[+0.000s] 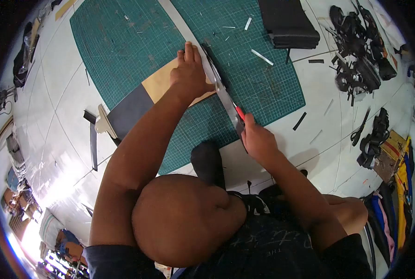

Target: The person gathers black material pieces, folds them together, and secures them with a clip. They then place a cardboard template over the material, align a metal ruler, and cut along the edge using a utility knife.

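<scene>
My left hand (188, 74) presses down with its fingers stretched out at the edge of a long metal ruler (177, 21). Under that hand lies a tan board (161, 81), and a dark flat sheet (132, 109) adjoins it, with a metal bulldog clip (105, 123) at its outer end. My right hand (259, 139) is closed round a red-handled utility knife (240, 112), whose front end lies along the ruler's right side. Black material (210, 56) shows as a narrow strip beside the ruler. The blade's tip is too small to make out.
A green cutting mat (119, 42) lies on white floor tiles, with pale offcuts (262, 57) scattered on it. At the mat's upper right sits a stack of folded black material (291, 28). Black scraps (360, 51) and scissors (359, 130) lie on the right. My foot (206, 160) touches the mat's near edge.
</scene>
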Action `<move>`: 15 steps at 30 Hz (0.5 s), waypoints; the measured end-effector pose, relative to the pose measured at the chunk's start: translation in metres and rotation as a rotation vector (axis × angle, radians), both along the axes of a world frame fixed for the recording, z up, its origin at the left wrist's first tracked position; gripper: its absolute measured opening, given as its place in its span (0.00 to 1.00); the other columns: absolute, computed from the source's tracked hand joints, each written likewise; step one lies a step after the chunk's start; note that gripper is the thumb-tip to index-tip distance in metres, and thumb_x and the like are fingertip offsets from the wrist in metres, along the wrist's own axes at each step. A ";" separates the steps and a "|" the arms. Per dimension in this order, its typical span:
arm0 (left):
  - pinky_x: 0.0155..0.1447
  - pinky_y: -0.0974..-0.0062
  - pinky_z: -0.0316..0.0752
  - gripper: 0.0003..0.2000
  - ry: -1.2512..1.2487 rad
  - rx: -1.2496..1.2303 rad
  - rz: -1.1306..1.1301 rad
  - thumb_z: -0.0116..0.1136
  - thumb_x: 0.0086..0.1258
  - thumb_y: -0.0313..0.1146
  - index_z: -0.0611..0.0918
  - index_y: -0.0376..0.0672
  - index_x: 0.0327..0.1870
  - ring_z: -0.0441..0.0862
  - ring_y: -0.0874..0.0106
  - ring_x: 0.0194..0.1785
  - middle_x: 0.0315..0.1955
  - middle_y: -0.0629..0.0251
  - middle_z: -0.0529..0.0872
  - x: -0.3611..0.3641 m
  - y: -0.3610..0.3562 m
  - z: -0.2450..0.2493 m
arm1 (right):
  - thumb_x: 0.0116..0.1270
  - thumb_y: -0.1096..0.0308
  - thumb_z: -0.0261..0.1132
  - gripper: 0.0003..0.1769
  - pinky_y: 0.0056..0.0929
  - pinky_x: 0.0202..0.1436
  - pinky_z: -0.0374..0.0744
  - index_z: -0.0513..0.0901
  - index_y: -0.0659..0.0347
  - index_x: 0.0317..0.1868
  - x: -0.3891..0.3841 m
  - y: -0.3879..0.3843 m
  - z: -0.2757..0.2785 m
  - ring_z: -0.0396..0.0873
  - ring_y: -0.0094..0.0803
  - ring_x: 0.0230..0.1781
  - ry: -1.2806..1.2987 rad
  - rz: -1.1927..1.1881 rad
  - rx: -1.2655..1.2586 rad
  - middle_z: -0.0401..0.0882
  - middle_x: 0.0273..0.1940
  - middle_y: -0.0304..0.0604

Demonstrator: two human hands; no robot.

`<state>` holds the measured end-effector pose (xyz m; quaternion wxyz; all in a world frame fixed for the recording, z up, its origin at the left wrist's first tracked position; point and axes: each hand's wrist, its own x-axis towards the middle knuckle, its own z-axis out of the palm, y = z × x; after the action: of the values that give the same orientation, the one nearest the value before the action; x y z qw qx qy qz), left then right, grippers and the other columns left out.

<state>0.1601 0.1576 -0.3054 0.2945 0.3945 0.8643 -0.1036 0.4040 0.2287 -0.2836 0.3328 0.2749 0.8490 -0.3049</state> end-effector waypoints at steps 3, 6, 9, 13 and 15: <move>0.75 0.54 0.71 0.69 0.027 0.013 -0.022 0.72 0.50 0.72 0.48 0.28 0.80 0.51 0.40 0.81 0.80 0.36 0.45 0.000 -0.001 -0.002 | 0.72 0.69 0.61 0.20 0.55 0.40 0.83 0.64 0.61 0.58 0.023 -0.004 -0.029 0.85 0.59 0.36 0.283 -0.006 0.103 0.84 0.37 0.62; 0.75 0.55 0.71 0.69 0.024 0.023 -0.029 0.71 0.50 0.73 0.48 0.26 0.80 0.52 0.40 0.81 0.80 0.36 0.46 0.001 -0.005 -0.003 | 0.73 0.69 0.60 0.17 0.54 0.38 0.83 0.64 0.62 0.57 0.028 -0.002 -0.022 0.85 0.59 0.34 0.357 -0.027 0.104 0.84 0.35 0.59; 0.75 0.55 0.71 0.70 0.038 0.020 -0.041 0.71 0.50 0.73 0.48 0.25 0.79 0.51 0.40 0.82 0.80 0.36 0.45 0.000 -0.005 -0.004 | 0.74 0.69 0.59 0.16 0.54 0.37 0.82 0.65 0.64 0.57 0.011 0.002 0.012 0.85 0.59 0.33 0.341 -0.067 0.061 0.83 0.34 0.59; 0.74 0.56 0.73 0.69 0.020 -0.030 -0.043 0.70 0.51 0.74 0.48 0.26 0.79 0.51 0.41 0.82 0.80 0.36 0.45 0.000 -0.002 0.002 | 0.76 0.66 0.58 0.18 0.51 0.42 0.86 0.65 0.66 0.58 -0.051 0.008 0.011 0.88 0.56 0.38 0.312 -0.038 0.104 0.85 0.40 0.59; 0.73 0.56 0.75 0.68 0.039 0.012 -0.035 0.70 0.53 0.72 0.47 0.27 0.80 0.52 0.42 0.82 0.80 0.37 0.46 -0.001 -0.004 -0.004 | 0.77 0.66 0.57 0.18 0.53 0.46 0.85 0.65 0.67 0.59 -0.097 0.014 0.012 0.88 0.57 0.41 0.289 -0.059 0.082 0.85 0.41 0.60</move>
<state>0.1594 0.1540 -0.3093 0.2735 0.4091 0.8634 -0.1113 0.3068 0.2430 -0.2716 0.1867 0.2663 0.8914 -0.3157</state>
